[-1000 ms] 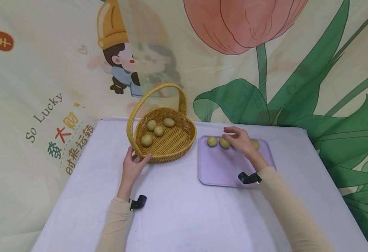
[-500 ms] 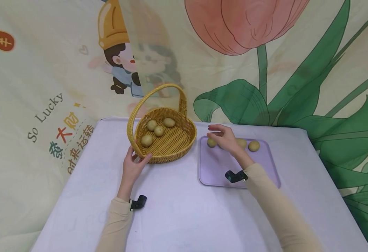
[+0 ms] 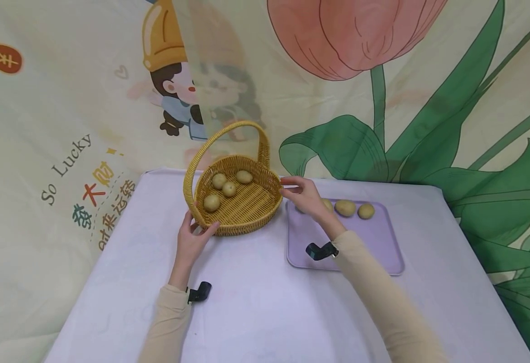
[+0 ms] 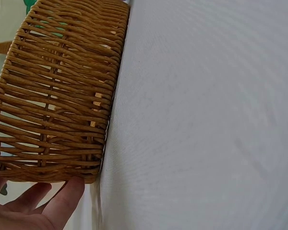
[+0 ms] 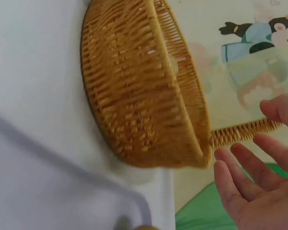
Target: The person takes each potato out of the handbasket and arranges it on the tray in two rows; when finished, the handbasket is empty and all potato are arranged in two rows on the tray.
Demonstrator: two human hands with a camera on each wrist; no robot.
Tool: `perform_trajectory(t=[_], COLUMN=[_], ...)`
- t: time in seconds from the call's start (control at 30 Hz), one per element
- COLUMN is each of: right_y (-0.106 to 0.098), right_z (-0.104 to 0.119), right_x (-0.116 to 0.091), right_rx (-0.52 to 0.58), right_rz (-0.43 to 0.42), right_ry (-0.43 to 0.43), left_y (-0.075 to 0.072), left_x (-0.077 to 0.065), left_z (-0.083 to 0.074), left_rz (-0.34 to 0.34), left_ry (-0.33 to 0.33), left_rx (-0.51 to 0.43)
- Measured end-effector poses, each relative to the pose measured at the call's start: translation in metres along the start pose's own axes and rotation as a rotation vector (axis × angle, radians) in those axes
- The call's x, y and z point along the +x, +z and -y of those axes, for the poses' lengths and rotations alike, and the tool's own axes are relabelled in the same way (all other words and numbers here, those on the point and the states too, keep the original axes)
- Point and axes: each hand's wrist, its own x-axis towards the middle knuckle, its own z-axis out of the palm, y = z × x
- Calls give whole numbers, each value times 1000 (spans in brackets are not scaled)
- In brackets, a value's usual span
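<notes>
A white tablecloth point(image 3: 255, 302) lies before a pale backdrop point(image 3: 65, 96) printed with a pink tulip point(image 3: 351, 38) and a cartoon figure point(image 3: 174, 83).

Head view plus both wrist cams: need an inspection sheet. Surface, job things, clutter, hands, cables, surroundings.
Surface: white cloth-covered table, no spill visible.
Job's things: golden-yellow oval wicker basket with four small yellowish-brown potatoes inside; flat rectangular lilac tray beside it, more potatoes along its far edge, partly hidden by the right hand, so count uncertain.
Clutter: nothing seen.
Hands: left hand grips the basket's near-left side; right hand at its right rim, holding nothing, contact unclear.
Cables: nothing seen.
Surroundings: cream fabric backdrop printed with a pink tulip, green leaves and a cartoon figure.
</notes>
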Motion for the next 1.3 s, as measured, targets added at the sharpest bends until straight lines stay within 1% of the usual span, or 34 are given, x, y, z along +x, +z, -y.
perform_trajectory(t=[0.03, 0.1, 0.23, 0.27, 0.4, 0.53, 0.8, 0.93, 1.0, 1.17, 1.3], right_y=[3, 9, 22, 26, 39, 49, 69, 83, 91, 116, 136], right_z=[5, 7, 12, 8, 9, 10, 13, 17, 19, 25, 29], right_x=[-1, 2, 7, 10, 18, 24, 36, 40, 42, 46, 51], right_rx=[3, 10, -4, 0, -8, -5, -11, -7, -19, -93, -129], right_rz=[8, 16, 25, 26, 37, 49, 76, 95, 105, 131, 167], right_ry=[-4, -13, 9, 11, 15, 25, 65, 54, 51, 50, 73], left_y=[0, -1, -1, 0, 1, 2, 2, 2, 3, 3, 2], left_x=[0, -1, -2, -2, -2, 0, 3, 4, 4, 2, 1], left_z=[0, 0, -2, -4, -6, -5, 1, 1, 1, -3, -4], left_rz=[2, 4, 4, 3, 0, 0, -3, -2, 1, -1, -3], left_ry=[-5, -10, -18, -20, -17, -2, -17, -10, -9, -11, -16], left_rx=[-3, -6, -9, -5, -3, -4, -18, -23, -21, -11, -4])
